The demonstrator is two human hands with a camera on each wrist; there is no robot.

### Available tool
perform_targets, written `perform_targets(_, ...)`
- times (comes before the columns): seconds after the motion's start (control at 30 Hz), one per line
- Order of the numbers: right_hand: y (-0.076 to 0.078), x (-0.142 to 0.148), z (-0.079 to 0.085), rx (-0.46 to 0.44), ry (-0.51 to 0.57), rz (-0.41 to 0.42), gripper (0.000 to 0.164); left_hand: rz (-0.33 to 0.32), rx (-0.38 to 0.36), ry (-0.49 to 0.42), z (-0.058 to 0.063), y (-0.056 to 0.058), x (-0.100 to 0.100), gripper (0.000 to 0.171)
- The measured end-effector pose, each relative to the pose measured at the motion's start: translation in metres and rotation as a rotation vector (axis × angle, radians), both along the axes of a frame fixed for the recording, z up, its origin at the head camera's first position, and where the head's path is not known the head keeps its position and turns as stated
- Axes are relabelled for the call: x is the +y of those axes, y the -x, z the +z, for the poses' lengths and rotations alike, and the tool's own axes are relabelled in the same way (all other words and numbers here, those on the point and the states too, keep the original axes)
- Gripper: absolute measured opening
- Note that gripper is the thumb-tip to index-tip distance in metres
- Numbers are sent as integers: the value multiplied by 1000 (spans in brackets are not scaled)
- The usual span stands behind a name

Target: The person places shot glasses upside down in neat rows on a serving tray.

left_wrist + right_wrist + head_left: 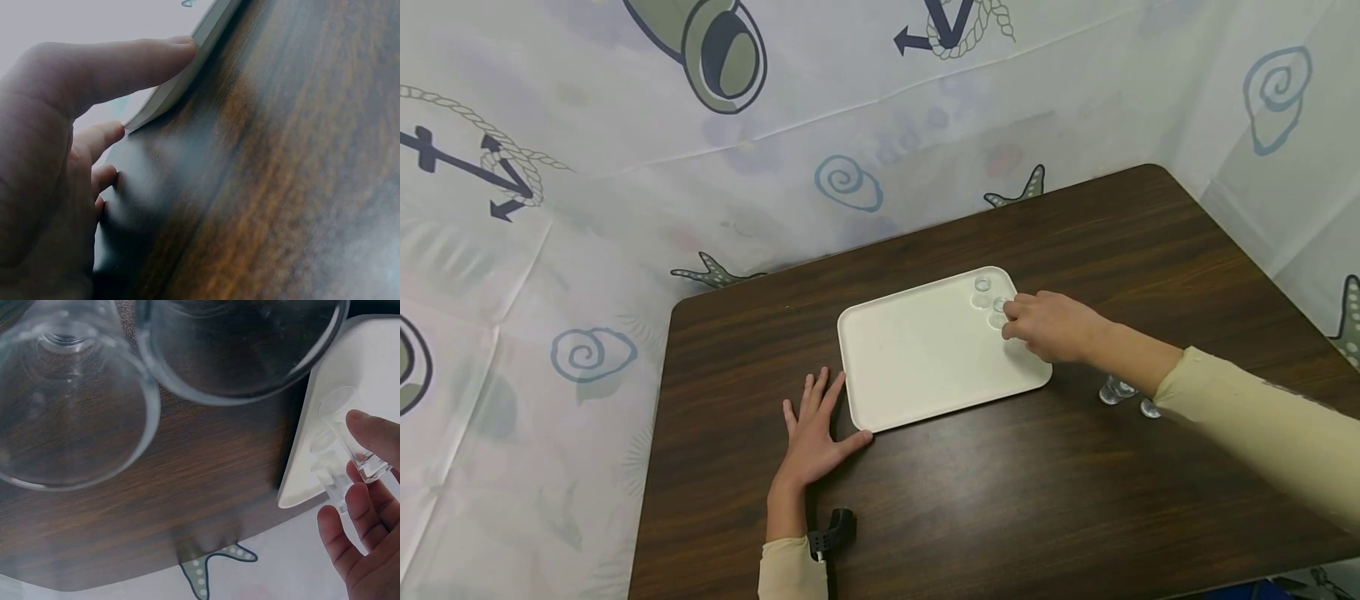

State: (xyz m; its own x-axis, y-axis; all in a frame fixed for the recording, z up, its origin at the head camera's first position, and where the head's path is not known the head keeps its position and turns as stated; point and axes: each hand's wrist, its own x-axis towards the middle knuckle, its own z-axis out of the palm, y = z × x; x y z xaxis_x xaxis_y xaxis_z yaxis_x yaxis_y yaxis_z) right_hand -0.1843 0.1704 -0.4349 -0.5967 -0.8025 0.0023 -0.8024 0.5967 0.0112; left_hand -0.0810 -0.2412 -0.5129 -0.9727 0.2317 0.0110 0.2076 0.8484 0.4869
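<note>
A white rectangular tray lies on the dark wooden table. My left hand rests spread at its near left corner; the thumb and index finger touch the tray's edge. In the left wrist view the thumb lies over the rim. At the tray's right end my right hand pinches a small clear glass between thumb and fingers. A second small clear glass stands just beyond it on the tray, partly overlapped by the fingers in the right wrist view.
More clear glasses stand on the table right of the tray, partly under my right forearm. They loom large in the right wrist view, where one glass fills the left side. A patterned cloth wall borders the table's far edge.
</note>
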Motion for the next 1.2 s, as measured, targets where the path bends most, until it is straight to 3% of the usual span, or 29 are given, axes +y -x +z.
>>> perform_targets(0.4, -1, 0, -2, -2, -24, -8, 26, 1, 2, 4, 0, 0, 0, 98)
perform_targets(0.8, -2, 5, 5, -18, 7, -33, 40, -1, 4, 3, 1, 0, 0, 98)
perform_targets(1.0, -3, 12, 11, -4, 65, -34, 42, 1, 0, -2, 2, 0, 1, 98)
perform_targets(1.2, -5, 29, 22, 12, 211, 6, 38, 2, 2, 1, 1, -1, 1, 98)
